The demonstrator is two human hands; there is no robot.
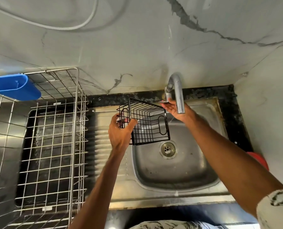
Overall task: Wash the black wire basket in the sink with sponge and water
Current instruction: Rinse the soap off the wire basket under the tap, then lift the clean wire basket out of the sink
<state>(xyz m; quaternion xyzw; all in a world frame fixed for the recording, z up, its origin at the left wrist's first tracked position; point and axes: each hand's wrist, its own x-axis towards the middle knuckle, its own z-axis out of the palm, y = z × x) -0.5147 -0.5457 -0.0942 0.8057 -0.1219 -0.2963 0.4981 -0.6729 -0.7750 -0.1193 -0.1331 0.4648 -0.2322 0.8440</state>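
My left hand (pixel 121 131) grips the black wire basket (pixel 147 124) by its left end and holds it tilted above the steel sink (pixel 175 172). My right hand (pixel 175 109) reaches behind the chrome tap spout (pixel 177 95), its fingers stretched out against the small tap lever (pixel 163 101). No water runs from the spout. No sponge is in view.
A large steel wire dish rack (pixel 55 133) stands on the drainboard to the left, with a blue plastic holder (pixel 15 87) hung on its back rim. The sink drain (pixel 168 149) lies under the basket. A red object (pixel 259 159) peeks out behind my right forearm.
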